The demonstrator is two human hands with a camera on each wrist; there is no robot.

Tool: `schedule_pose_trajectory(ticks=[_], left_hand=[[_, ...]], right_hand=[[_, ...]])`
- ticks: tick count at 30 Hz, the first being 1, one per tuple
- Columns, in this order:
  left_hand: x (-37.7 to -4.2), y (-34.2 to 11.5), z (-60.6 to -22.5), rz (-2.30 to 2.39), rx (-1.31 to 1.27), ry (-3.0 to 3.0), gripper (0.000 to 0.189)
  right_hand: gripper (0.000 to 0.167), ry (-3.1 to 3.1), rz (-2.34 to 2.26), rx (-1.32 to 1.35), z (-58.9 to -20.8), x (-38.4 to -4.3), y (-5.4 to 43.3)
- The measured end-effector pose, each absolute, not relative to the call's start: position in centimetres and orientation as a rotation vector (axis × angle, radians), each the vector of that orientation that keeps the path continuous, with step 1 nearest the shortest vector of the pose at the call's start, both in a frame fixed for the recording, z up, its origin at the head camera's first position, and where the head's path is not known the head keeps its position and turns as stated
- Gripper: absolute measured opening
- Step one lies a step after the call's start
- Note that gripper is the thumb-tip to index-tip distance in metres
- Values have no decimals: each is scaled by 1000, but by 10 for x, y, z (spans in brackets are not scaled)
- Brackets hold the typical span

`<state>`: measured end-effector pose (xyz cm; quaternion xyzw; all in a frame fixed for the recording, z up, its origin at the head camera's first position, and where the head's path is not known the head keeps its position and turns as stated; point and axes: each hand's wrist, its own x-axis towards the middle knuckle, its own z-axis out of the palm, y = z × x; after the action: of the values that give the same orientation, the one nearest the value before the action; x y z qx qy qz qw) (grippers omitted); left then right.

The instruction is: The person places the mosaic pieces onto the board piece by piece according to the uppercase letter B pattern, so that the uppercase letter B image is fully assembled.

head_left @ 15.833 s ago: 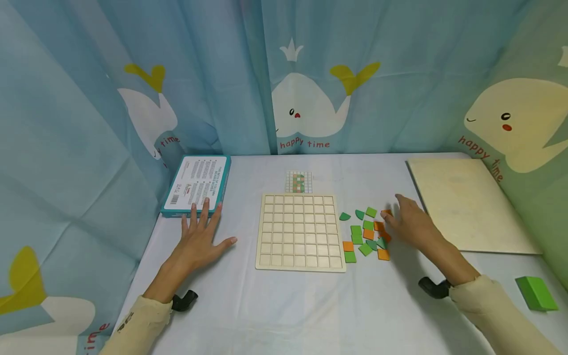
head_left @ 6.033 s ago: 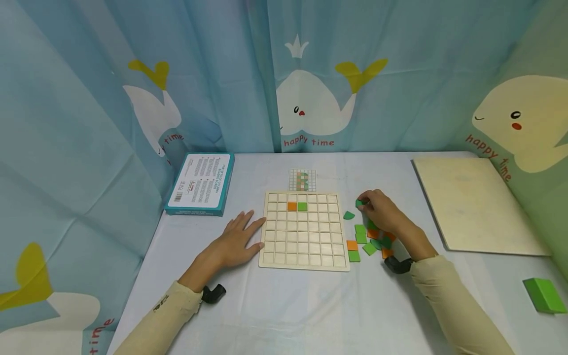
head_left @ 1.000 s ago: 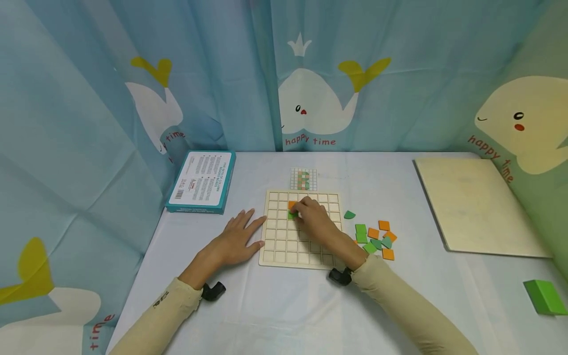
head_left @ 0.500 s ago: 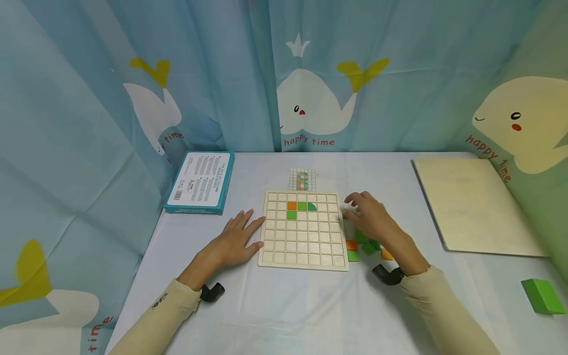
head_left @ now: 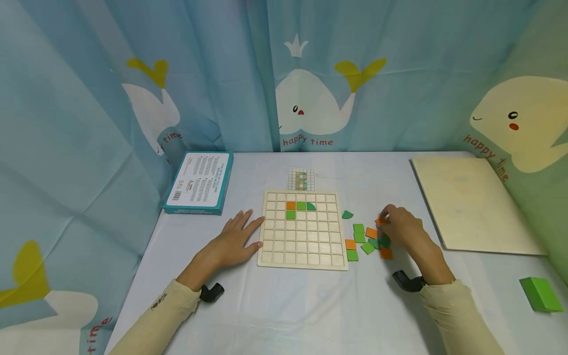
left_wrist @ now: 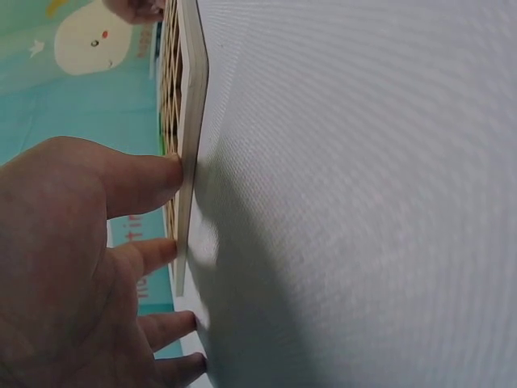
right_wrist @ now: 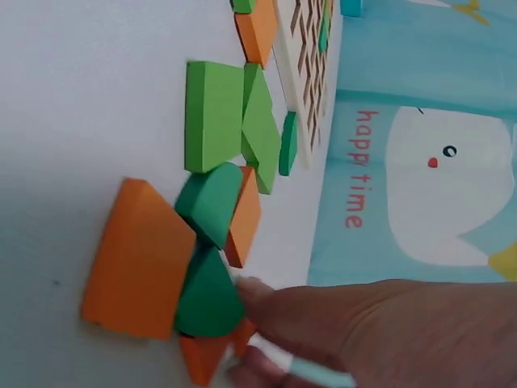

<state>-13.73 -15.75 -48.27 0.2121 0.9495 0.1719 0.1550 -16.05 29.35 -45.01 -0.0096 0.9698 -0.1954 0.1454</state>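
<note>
My left hand (head_left: 230, 245) lies with spread fingers at the left edge of a cream grid board (head_left: 301, 231); its thumb and a finger touch the board's side in the left wrist view. The board holds an orange square tile (head_left: 291, 205), two light green squares (head_left: 301, 205) and a dark green quarter-round (head_left: 311, 206). To the right, my right hand (head_left: 404, 228) pinches an orange square tile (head_left: 379, 221) at the loose pile's far side. In the right wrist view, its thumb (right_wrist: 262, 299) is beside a dark green quarter-round (right_wrist: 210, 299), partly hiding the orange tile.
Loose green tiles (head_left: 359, 233) lie right of the board, with a lone quarter-round (head_left: 347, 214) behind them. A small pattern card (head_left: 301, 179) lies behind the board. A teal box (head_left: 199, 182) stands left, a flat panel (head_left: 477, 204) right, and a green block (head_left: 540, 294) near the right edge.
A light green square and a dark green quarter-round now sit on the board. My right hand has moved from the board rightward to the orange tiles. The left hand stays at the board's edge.
</note>
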Motion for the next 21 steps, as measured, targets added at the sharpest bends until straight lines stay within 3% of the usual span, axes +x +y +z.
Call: schedule_pose_trajectory(ticks=[8, 21], left_hand=[[-138, -158, -484, 494, 605, 2714, 70], [-138, -158, -485, 483, 598, 2711, 70]], right_hand=[[36, 2790, -874, -127, -470, -167, 297], [34, 2823, -934, -165, -478, -171, 293]])
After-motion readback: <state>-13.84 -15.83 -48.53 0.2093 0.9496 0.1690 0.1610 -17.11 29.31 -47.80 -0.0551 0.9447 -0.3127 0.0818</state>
